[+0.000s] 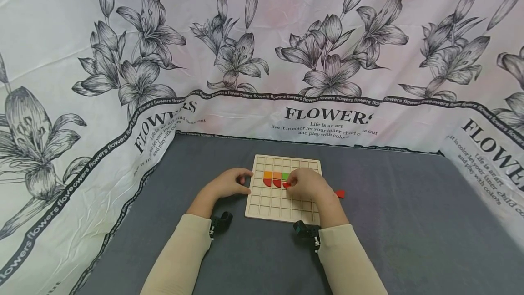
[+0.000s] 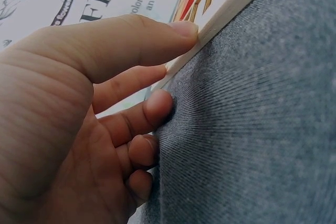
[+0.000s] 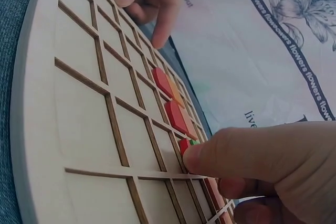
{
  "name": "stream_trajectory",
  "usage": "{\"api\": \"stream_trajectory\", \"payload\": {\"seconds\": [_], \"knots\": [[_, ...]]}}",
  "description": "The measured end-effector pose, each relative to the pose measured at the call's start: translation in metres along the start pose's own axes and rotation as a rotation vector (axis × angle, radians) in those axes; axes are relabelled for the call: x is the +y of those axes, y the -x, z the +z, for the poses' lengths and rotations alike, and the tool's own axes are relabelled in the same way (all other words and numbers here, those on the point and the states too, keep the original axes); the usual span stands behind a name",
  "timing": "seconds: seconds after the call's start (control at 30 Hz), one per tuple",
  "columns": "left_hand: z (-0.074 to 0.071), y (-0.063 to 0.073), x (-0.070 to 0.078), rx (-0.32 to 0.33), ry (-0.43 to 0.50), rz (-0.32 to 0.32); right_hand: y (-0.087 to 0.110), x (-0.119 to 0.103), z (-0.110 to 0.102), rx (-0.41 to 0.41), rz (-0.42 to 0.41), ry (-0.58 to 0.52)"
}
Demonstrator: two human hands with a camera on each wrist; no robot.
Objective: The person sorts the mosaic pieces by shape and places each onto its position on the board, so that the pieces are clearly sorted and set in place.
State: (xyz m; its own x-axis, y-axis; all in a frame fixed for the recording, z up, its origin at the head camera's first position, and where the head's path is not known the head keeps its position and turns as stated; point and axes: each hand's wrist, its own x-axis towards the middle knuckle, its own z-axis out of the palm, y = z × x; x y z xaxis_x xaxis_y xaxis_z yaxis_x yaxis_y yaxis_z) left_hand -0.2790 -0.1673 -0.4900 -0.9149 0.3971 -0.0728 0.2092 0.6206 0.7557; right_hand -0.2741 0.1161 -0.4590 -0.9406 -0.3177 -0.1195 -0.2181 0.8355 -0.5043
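Observation:
A pale wooden grid board (image 1: 262, 208) lies on the grey table. An orange piece (image 1: 268, 175), a lighter orange piece (image 1: 277, 175) and a green piece (image 1: 285, 176) sit side by side in its cells. Below the two orange ones are two red rounded pieces (image 3: 179, 117). My right hand (image 1: 307, 183) pinches a third red piece (image 3: 183, 145) at a cell below the green one, its thumb on the piece. At the board's left edge, my left hand (image 1: 227, 183) touches the rim with thumb and forefinger spread; its other fingers (image 2: 143, 149) are loosely bent.
Another red piece (image 1: 340, 194) shows right of the board, partly behind the right wrist. Reddish pieces (image 3: 214, 192) appear under the right hand in the right wrist view. A flower-printed cloth (image 1: 245, 117) rises along the table's back and sides.

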Motion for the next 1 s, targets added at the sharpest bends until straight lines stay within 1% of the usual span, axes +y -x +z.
{"api": "stream_trajectory", "payload": {"seconds": [0.2, 0.3, 0.37, 0.47, 0.6, 0.7, 0.83, 0.93, 1.0], "knots": [[-0.001, -0.001, 0.0, -0.006, -0.007, 0.0, -0.001, -0.001, -0.001, 0.035, -0.035, 0.062], [-0.001, -0.001, -0.001, -0.007, -0.009, -0.001, -0.002, 0.001, -0.001, 0.051, -0.03, 0.059], [-0.001, -0.001, -0.001, -0.005, -0.011, -0.001, -0.002, 0.005, -0.001, 0.064, -0.026, 0.023], [-0.001, 0.0, 0.0, -0.004, -0.011, -0.004, -0.002, 0.013, -0.003, 0.086, -0.024, -0.063], [0.001, 0.002, 0.002, -0.002, -0.005, -0.015, 0.003, 0.025, -0.012, 0.109, -0.014, -0.143], [0.001, 0.002, 0.001, 0.0, -0.001, -0.016, 0.01, 0.038, -0.022, 0.113, 0.01, -0.179], [0.001, 0.001, -0.001, -0.003, 0.004, -0.005, 0.017, 0.06, -0.034, 0.11, 0.044, -0.227], [0.0, 0.0, 0.0, -0.003, 0.004, -0.003, 0.022, 0.073, -0.042, 0.1, 0.072, -0.244], [-0.001, 0.001, 0.0, -0.004, 0.005, -0.005, 0.028, 0.08, -0.047, 0.088, 0.109, -0.244]]}}
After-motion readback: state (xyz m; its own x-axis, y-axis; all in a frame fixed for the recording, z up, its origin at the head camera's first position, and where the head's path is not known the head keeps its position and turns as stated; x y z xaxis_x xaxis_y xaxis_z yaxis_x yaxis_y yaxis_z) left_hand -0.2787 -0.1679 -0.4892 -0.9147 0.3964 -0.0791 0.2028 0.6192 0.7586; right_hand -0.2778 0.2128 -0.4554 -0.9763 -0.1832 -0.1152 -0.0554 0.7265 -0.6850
